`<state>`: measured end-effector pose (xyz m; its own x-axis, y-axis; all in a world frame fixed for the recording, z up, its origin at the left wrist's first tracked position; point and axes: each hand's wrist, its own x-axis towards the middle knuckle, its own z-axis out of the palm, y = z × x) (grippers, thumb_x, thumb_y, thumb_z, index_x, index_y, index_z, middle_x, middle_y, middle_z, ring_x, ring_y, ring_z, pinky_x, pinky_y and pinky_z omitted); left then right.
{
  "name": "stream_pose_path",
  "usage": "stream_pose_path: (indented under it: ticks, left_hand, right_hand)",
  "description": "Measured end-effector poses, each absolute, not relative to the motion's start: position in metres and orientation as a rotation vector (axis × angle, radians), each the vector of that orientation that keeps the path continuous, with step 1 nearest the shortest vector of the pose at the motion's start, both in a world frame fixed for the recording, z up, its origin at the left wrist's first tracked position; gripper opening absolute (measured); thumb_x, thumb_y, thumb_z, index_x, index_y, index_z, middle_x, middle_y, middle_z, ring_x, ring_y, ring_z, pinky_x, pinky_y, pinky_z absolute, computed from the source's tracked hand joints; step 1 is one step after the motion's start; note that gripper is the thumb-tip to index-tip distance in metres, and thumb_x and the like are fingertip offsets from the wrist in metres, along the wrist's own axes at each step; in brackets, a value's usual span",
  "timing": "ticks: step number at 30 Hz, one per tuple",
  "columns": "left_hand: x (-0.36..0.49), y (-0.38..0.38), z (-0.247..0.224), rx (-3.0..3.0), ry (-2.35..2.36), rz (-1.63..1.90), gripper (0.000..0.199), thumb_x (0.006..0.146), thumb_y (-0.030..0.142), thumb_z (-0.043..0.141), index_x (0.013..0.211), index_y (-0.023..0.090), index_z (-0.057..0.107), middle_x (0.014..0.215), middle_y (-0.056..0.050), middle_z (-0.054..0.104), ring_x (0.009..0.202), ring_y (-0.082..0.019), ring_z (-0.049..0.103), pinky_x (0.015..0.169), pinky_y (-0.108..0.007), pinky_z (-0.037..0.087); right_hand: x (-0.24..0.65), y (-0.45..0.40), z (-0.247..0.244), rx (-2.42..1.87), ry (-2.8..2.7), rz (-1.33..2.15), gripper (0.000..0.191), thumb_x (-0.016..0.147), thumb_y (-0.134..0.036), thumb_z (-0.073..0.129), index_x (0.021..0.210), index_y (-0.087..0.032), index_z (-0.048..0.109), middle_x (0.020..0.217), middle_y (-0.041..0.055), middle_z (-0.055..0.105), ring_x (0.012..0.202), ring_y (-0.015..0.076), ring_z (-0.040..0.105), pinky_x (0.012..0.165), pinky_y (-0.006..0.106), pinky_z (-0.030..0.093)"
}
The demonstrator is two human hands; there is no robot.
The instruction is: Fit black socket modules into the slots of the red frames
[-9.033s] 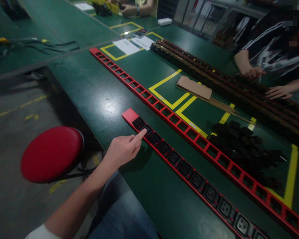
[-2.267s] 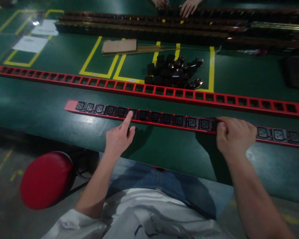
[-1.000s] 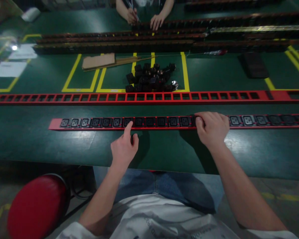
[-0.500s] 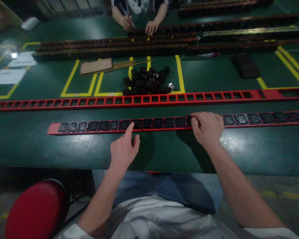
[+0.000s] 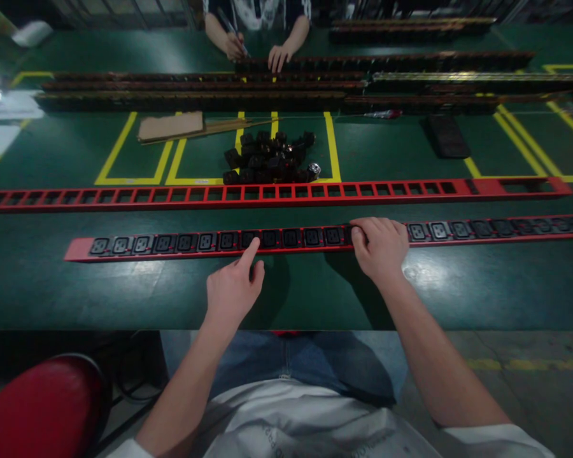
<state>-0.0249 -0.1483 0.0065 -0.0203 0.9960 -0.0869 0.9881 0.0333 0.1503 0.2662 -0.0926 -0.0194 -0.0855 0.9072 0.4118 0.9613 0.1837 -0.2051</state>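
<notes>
A long red power strip (image 5: pixel 79 250) filled with a row of black outlet sockets (image 5: pixel 290 238) lies lengthwise along the green table in front of me. My left hand (image 5: pixel 233 283) has its index finger stretched out, the tip touching the strip at one of the left-half sockets. Its thumb stands apart, the other fingers are curled, and it holds nothing. Further right, my right hand (image 5: pixel 382 248) is closed over the strip, fingers across the far edge and thumb on the near side. It covers part of the sockets there.
Behind lies a second red strip housing (image 5: pixel 239 196) with open slots. Beyond it are a heap of black sockets (image 5: pixel 272 159), cardboard pieces (image 5: pixel 170 127) and a dark phone-like slab (image 5: pixel 447 137). Opposite, a person's hands (image 5: pixel 281 57) rest at stacked dark strips. A red stool (image 5: pixel 42 407) stands lower left.
The camera view has turned slightly right, so everything sits further left. My left fingertip has slid a little right along the sockets. My right hand keeps its place on the strip.
</notes>
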Motion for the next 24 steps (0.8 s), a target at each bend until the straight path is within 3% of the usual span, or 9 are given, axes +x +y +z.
stream_pose_path:
  ticks: [9,20,24]
  left_hand:
    - [-0.009,-0.134,0.034,2.023,2.165,0.035,0.048,0.099,0.046,0.041,0.136,0.023,0.062,0.092,-0.010,0.076,0.079,-0.025,0.072,0.071,-0.033,0.052]
    - [0.000,-0.137,0.024,2.203,1.979,0.090,0.050,0.101,0.042,0.043,0.149,0.035,0.047,0.108,-0.007,0.075,0.083,-0.020,0.071,0.071,-0.028,0.051]
    - [-0.003,-0.133,0.025,2.203,1.935,-0.029,0.048,0.099,0.042,0.046,0.147,0.038,0.050,0.094,-0.005,0.075,0.074,-0.022,0.071,0.069,-0.031,0.051]
  right_hand:
    - [0.267,-0.092,-0.019,-1.749,-2.019,-0.167,0.027,0.099,-0.030,0.045,0.098,-0.022,0.071,0.100,0.0036,0.075,0.093,0.0231,0.063,0.093,0.039,0.034]
    - [0.266,-0.093,-0.018,-1.742,-2.044,-0.208,0.026,0.099,-0.029,0.046,0.098,-0.022,0.071,0.099,0.0034,0.076,0.092,0.0225,0.063,0.091,0.038,0.035]
    - [0.267,-0.092,-0.018,-1.746,-2.039,-0.187,0.026,0.099,-0.029,0.045,0.099,-0.023,0.070,0.100,0.0038,0.076,0.093,0.0229,0.063,0.092,0.039,0.035]
